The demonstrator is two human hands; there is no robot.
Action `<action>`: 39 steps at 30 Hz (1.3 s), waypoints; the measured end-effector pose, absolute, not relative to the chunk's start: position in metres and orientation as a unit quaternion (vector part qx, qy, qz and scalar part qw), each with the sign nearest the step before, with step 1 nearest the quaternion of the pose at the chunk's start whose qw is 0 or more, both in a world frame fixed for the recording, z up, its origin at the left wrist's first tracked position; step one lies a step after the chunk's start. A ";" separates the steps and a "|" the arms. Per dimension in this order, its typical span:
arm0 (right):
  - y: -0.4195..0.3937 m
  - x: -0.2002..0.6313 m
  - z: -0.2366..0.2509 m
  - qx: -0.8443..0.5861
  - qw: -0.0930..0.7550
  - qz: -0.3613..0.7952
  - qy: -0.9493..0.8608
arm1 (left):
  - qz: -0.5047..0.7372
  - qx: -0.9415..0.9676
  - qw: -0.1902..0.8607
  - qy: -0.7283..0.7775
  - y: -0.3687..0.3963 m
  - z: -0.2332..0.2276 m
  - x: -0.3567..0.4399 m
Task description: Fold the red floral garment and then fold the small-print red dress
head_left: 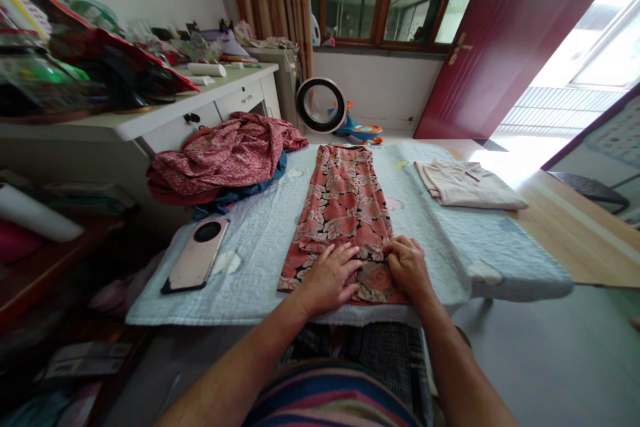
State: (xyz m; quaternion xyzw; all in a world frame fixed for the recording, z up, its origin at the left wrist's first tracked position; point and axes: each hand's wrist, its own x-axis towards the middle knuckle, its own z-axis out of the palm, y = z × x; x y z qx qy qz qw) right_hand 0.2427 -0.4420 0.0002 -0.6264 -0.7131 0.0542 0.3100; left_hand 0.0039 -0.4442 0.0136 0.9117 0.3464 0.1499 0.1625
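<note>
A red floral garment (345, 197) lies folded lengthwise in a long strip on the light blue quilted cover (260, 240), its near end close to the table's front edge. My left hand (333, 277) rests flat on that near end, fingers spread. At its right edge, my right hand (407, 263) pinches the cloth between thumb and fingers. Whether the piece is trousers or a skirt I cannot make out. To the right lies a folded cream garment (467, 185).
A heap of crumpled red patterned clothes (225, 153) sits at the back left, above a pink phone (197, 255). A cluttered white counter (130, 121) runs along the left. Behind the table are an open washing machine door (321, 105) and a red door (465, 33).
</note>
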 end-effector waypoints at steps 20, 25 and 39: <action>-0.438 0.244 -0.004 -0.611 0.343 0.069 -0.710 | 0.160 0.871 0.076 0.457 -0.427 0.006 -0.035; -0.443 0.243 0.005 -0.602 0.370 0.065 -0.705 | 0.207 0.888 0.138 0.386 -0.438 0.022 -0.039; -0.490 0.200 0.052 -0.464 0.122 0.158 -0.863 | 0.109 0.914 0.210 0.330 -0.442 0.038 -0.040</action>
